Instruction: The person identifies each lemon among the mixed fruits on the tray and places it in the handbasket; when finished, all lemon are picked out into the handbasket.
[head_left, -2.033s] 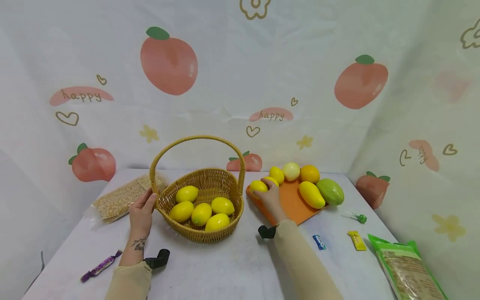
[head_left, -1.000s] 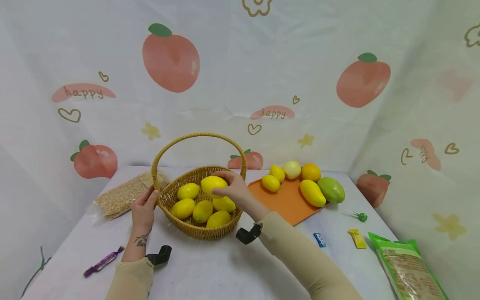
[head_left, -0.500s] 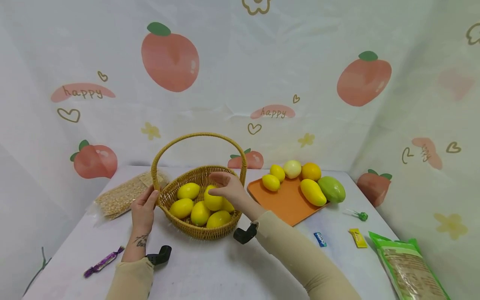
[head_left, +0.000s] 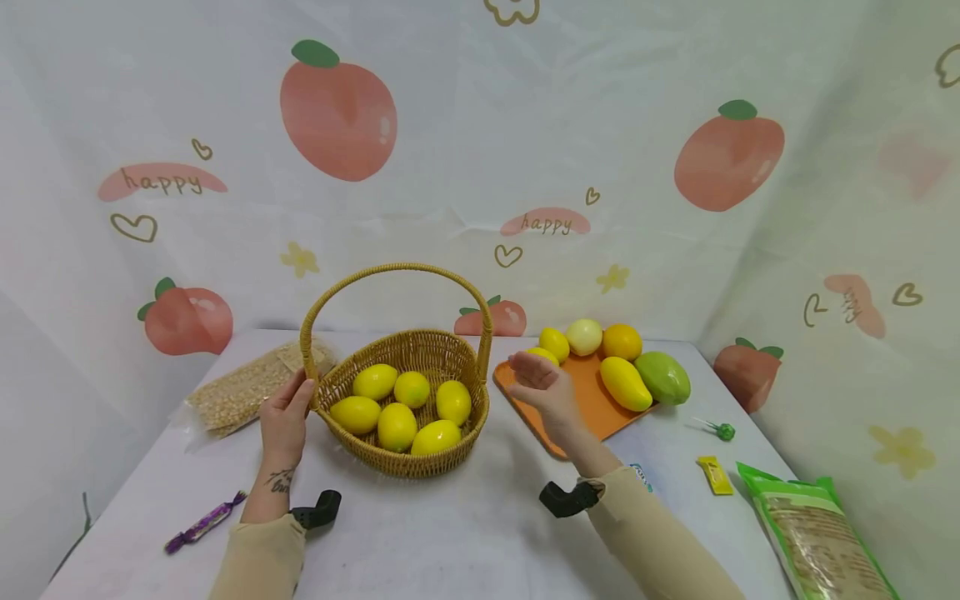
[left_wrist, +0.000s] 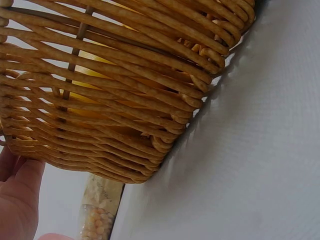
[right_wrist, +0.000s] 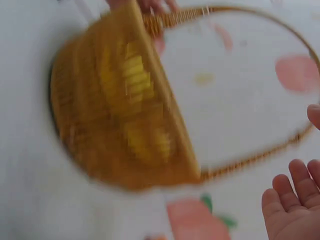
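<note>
A wicker basket (head_left: 408,467) with a tall arched handle holds several lemons (head_left: 396,427). My left hand (head_left: 283,425) grips its left side, thumb and fingers at the foot of the handle. In the left wrist view the weave fills the upper part, and my left fingers (left_wrist: 30,175) show at the rim. My right hand (head_left: 546,396) holds nothing, fingers extended, above the left side of an orange tray (head_left: 585,408). It partly covers one lemon on the tray. In the right wrist view the basket is blurred, and the right palm (right_wrist: 297,220) lies at the lower right.
Beside that lemon on the tray are another lemon (head_left: 553,345), a pale round fruit (head_left: 583,337), an orange (head_left: 622,342), a yellow mango (head_left: 626,384) and a green fruit (head_left: 663,378). Corn bag (head_left: 243,392), purple candy (head_left: 204,523), yellow candy (head_left: 715,475), lollipop (head_left: 724,432) and green bag (head_left: 817,533) lie around.
My right hand carried a lemon from the tray to the basket, let it go there, and moved back right over the tray. The lemons inside shifted. My left hand stayed on the basket.
</note>
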